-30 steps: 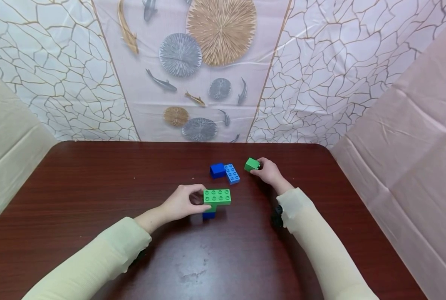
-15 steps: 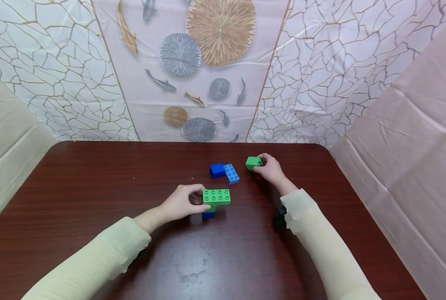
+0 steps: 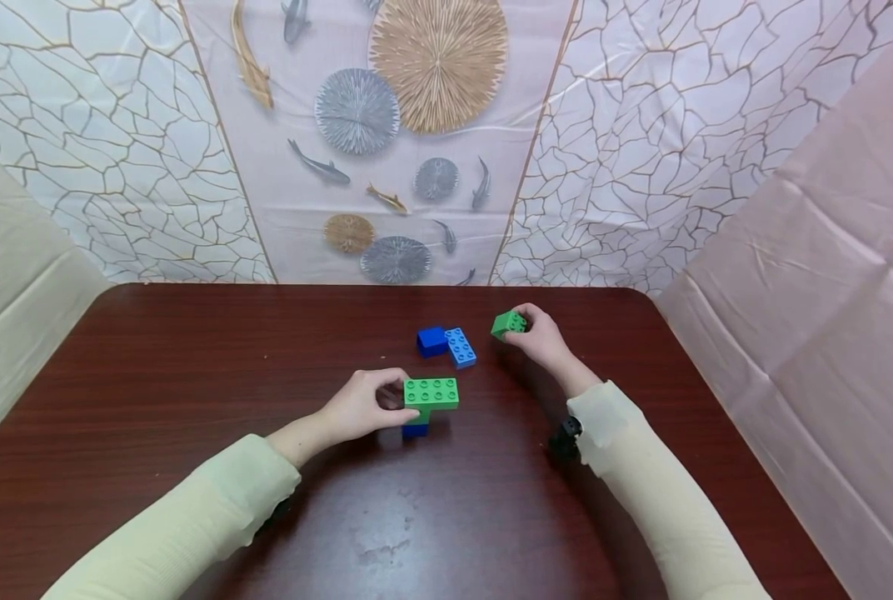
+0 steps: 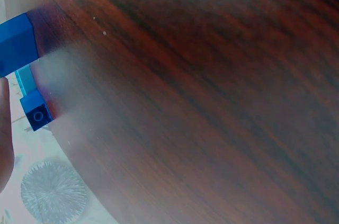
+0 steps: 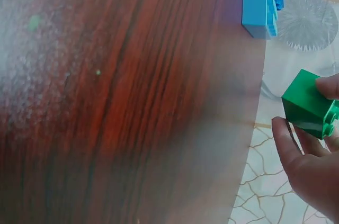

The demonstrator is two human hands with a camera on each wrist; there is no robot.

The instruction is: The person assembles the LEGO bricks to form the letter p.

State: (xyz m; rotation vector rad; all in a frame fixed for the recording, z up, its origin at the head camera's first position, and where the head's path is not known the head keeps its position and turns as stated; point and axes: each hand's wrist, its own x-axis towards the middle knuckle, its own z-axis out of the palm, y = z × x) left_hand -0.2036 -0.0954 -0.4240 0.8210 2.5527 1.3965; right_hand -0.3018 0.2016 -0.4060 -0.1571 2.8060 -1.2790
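My left hand (image 3: 360, 407) grips a small stack of toy building bricks between thumb and fingers. On top of the stack lies a long green brick (image 3: 431, 392), its studs facing up and its right end overhanging. Below it come a green part, partly covered by the thumb, and a blue brick (image 3: 415, 431) at the bottom. Toward the table's far right, my right hand (image 3: 546, 340) pinches a green brick (image 3: 508, 323). That green brick (image 5: 307, 102) is tilted, with studs toward the palm in the right wrist view. Only a finger of my left hand shows in the left wrist view.
A dark blue brick (image 3: 431, 342) and a light blue brick (image 3: 461, 347) lie side by side on the brown table (image 3: 192, 358), between the stack and my right hand. Behind the table's far edge hangs a patterned cloth (image 3: 386, 167).
My right hand has shifted slightly away and turned the green brick, so its studs now show from above. The left hand and the stack stay nearly still.
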